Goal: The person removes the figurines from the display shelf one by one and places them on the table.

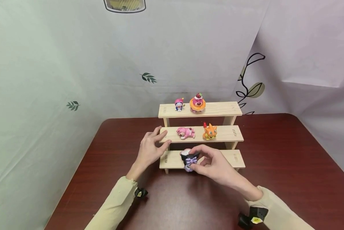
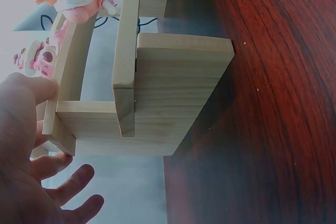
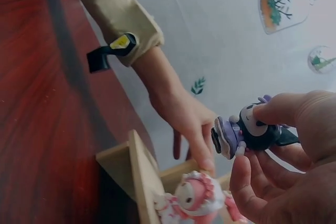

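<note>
A three-tiered wooden display shelf stands on the table. At its left end my left hand grips the middle board, thumb on one side and fingers on the other in the left wrist view. My right hand pinches a black-and-purple figurine with a white face between thumb and fingers. It is held before the lowest board, partly covering a pink-and-white figurine there. A pink bear figurine lies on the middle board, near an orange figurine.
On the top board stand a small figurine in a pink hat and a bear in an orange ring. The dark red table extends around the shelf. A pale printed cloth hangs behind it.
</note>
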### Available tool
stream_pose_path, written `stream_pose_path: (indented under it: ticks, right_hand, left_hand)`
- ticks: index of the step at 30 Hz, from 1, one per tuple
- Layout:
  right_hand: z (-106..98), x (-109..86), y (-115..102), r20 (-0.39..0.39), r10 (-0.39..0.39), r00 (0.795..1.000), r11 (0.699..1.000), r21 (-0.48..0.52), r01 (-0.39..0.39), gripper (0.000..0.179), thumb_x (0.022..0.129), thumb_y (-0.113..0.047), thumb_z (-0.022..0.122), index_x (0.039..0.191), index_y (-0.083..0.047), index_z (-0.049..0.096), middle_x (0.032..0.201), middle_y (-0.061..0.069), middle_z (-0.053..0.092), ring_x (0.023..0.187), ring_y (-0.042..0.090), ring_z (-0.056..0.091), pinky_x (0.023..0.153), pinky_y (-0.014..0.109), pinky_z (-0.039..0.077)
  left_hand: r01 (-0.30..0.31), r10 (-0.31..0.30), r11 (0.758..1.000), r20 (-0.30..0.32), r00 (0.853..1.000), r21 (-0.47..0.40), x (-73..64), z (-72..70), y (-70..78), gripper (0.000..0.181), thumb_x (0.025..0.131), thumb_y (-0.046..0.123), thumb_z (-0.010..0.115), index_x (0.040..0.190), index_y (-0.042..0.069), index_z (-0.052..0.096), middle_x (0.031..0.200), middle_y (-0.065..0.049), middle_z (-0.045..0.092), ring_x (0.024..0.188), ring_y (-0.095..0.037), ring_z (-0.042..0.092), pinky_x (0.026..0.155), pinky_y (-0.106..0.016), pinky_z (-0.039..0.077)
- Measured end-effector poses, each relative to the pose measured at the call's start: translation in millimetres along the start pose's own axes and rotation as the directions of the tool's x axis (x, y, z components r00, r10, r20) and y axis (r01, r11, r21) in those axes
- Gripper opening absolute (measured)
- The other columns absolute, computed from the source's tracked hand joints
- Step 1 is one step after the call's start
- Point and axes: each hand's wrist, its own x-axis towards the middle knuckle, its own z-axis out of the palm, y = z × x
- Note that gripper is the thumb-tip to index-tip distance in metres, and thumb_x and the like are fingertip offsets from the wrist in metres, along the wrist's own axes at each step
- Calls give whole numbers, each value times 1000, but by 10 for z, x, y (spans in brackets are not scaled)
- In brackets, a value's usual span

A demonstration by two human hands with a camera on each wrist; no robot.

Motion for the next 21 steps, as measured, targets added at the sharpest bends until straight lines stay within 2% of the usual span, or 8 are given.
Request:
stream_pose_path:
  ticks: [4, 9, 21]
  right_hand:
    - [87, -25, 71, 23, -14, 1000, 1000, 15, 14, 32, 84, 4, 75, 115, 0, 64, 104, 15, 63, 67, 24, 70, 61, 30, 55]
    - [178, -54, 142, 29, -29, 999, 999, 22, 29, 31, 83, 4, 76, 112, 1, 64, 107, 14, 62, 74, 22, 67, 64, 32, 55]
    - [435, -134, 275, 58, -56, 997, 989, -131, 63, 30, 81, -1, 79, 108, -6, 66, 89, -2, 66, 65, 7, 61, 60, 28, 52]
  left_hand:
    - [-16, 16, 1000, -11, 1000, 4, -1, 5, -10, 43, 84, 29, 78, 119, 5, 75, 133, -18, 61, 100, -42, 60, 81, -54, 48]
    - [-25, 25, 1000, -18, 1000, 6, 5, 8, -18, 43, 83, 30, 79, 119, 6, 75, 133, -17, 62, 99, -41, 61, 80, -54, 48]
    - [-10, 10, 1000, -4, 1000, 1, -4, -5, -5, 44, 84, 31, 78, 120, 6, 74, 134, -18, 61, 102, -42, 60, 82, -55, 48]
